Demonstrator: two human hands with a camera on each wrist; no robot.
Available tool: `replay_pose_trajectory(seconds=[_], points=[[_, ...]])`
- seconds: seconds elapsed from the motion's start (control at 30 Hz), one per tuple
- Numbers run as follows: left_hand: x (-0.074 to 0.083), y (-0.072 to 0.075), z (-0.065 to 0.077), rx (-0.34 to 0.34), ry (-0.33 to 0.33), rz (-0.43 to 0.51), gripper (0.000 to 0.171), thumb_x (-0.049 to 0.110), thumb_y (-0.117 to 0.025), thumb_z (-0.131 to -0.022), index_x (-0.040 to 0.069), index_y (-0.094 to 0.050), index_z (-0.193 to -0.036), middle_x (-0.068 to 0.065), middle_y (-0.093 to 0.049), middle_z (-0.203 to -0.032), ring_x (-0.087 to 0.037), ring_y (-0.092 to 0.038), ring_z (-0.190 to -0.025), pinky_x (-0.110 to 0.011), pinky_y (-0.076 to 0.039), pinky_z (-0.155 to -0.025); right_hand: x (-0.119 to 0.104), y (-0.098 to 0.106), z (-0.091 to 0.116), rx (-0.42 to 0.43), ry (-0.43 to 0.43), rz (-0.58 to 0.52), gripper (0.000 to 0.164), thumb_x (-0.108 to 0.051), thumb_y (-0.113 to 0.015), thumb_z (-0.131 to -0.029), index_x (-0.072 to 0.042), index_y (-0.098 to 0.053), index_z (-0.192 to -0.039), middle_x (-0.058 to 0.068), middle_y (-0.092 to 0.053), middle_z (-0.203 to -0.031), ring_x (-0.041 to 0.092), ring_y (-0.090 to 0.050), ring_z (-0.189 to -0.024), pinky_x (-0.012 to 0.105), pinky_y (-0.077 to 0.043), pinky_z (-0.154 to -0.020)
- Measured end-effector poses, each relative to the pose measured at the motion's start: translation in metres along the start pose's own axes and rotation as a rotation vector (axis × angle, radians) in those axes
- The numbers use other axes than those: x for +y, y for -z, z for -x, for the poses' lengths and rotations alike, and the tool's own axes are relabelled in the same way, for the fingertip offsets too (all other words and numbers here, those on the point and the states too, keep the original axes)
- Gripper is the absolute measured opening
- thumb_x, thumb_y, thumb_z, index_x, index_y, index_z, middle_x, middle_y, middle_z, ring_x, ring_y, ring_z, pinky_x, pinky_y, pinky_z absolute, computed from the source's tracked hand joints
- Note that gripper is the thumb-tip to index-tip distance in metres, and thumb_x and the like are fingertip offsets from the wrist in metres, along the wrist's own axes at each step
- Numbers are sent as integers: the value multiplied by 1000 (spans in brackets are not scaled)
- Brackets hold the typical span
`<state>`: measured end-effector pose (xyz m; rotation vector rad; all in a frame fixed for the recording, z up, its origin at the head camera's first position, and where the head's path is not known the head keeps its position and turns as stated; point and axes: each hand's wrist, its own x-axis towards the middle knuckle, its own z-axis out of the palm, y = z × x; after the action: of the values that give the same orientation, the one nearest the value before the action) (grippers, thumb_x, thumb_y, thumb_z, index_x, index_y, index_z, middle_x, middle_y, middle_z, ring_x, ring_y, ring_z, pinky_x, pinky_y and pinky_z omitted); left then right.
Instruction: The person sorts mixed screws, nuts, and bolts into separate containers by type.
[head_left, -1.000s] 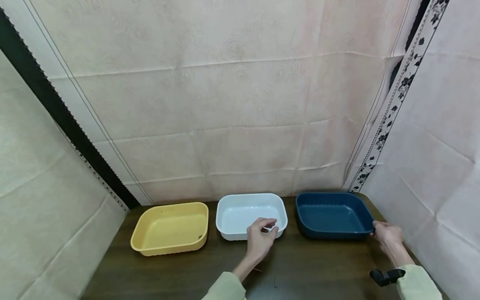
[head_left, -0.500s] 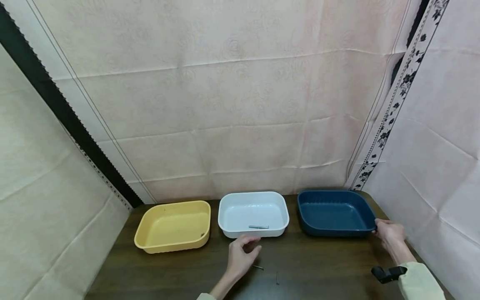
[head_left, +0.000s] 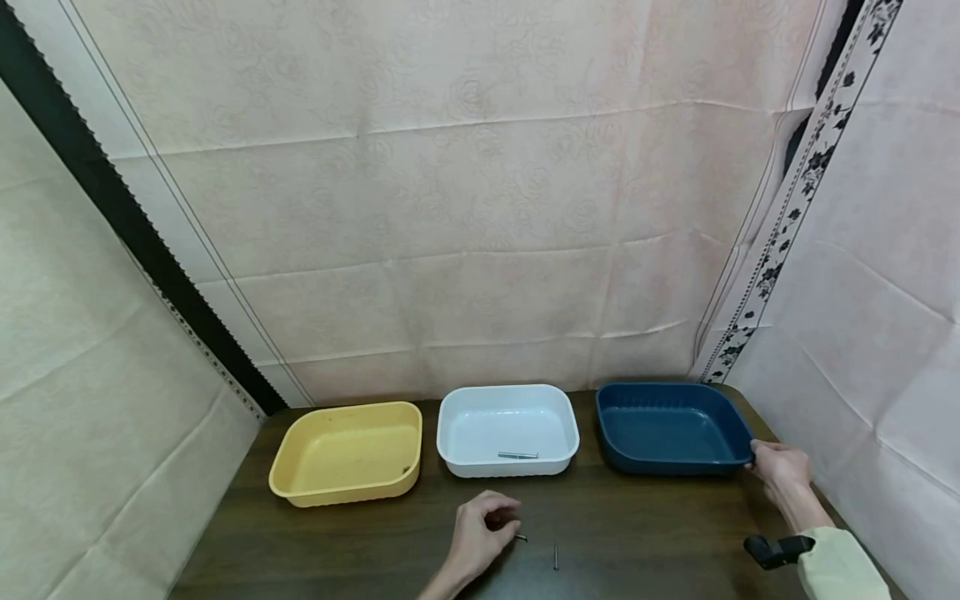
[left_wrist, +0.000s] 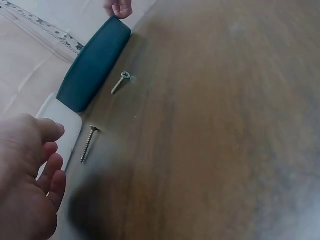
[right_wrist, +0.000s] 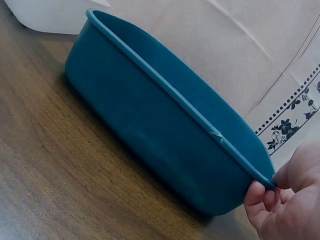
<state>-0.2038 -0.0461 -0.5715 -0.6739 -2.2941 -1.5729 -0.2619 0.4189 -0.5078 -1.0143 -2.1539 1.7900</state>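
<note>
My left hand [head_left: 480,533] hovers just over the table, its fingers loosely bent and holding nothing. Beside its fingertips lies a screw [left_wrist: 89,145], mostly hidden by the hand in the head view. A second screw [head_left: 556,558] lies a little to the right, its cross-slotted head plain in the left wrist view. Beyond the left hand stands a white tray [head_left: 457,469] with slim silvery screws [head_left: 517,456] inside, near its front wall. At the right, my right hand [head_left: 782,467] pinches the rim of a blue tray [right_wrist: 150,125] at its near right corner.
A yellow tray [head_left: 281,492] stands left of the white one, with a small dark thing in its front right corner. The wooden table [head_left: 637,533] meets a pale cloth wall [head_left: 480,208] behind the trays, with cloth at both sides.
From over the white tray, my left hand has drawn back toward me and down beside the near screw. Screws now show in that tray. The right hand keeps its grip on the blue tray.
</note>
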Motion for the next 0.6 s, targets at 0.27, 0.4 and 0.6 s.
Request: replay_pose_trajectory(seconds=[0.27,0.4,0.6], points=[[-7,-2,6,-10,-5,-47,25,-8,-82,-74,3,-77,-95,0,-69,-91,-14,-65,-79,-28,-58,-67,1,0,-2,-10,-6,11,36,-8,-46,-102,19,-48,-126,28,-45,-115,16,-57,-61,31,-55,-57],[-11,-3,8,-3,-40,-74,27,-7,-83,-72,5,-77,-95,2,-69,-90,-11,-64,-78,-24,-57,-67,1,-1,-3,-9,-8,11,38,-7,-46,-102,19,-47,-130,30,-44,-121,15,-57,-60,30,-55,-57],[-14,-5,11,-6,-81,-100,28,-6,-85,-72,8,-78,-95,2,-69,-91,-9,-64,-79,-21,-56,-68,2,-1,-1,0,2,5,38,-6,-47,-101,19,-47,-129,31,-44,-121,14,-57,-59,30,-55,-56]])
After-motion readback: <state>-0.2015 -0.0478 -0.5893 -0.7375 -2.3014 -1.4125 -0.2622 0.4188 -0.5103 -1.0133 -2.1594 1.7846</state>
